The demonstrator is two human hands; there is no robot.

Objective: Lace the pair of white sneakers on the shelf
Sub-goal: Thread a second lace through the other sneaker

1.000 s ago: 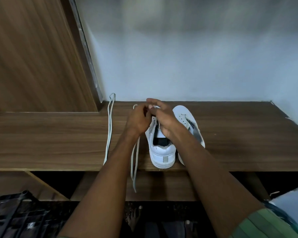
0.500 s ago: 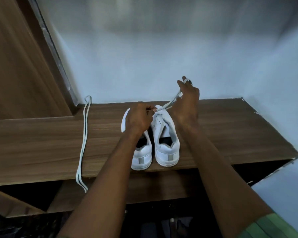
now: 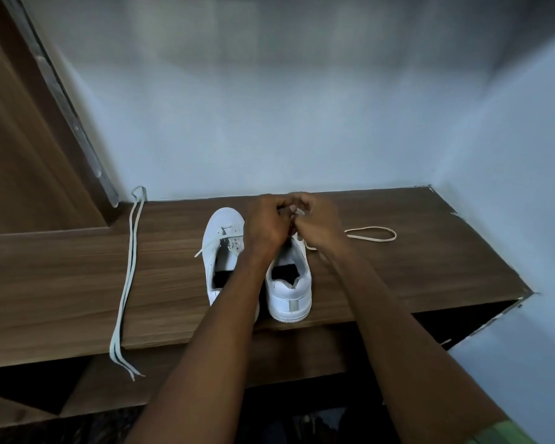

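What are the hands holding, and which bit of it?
Both hands meet over the right sneaker's toe end, seemingly pinching its lace near the eyelets. The exact grip is hidden by the fingers.

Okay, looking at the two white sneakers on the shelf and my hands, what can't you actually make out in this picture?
- Head view: the toe and eyelets of the right sneaker are covered by the left hand and right hand.
- How far its lace is threaded: hidden under the fingers.
- What each fingertip pinches: too small and crowded.
- The left sneaker heel: covered by the left forearm.
- Below the shelf: too dark.
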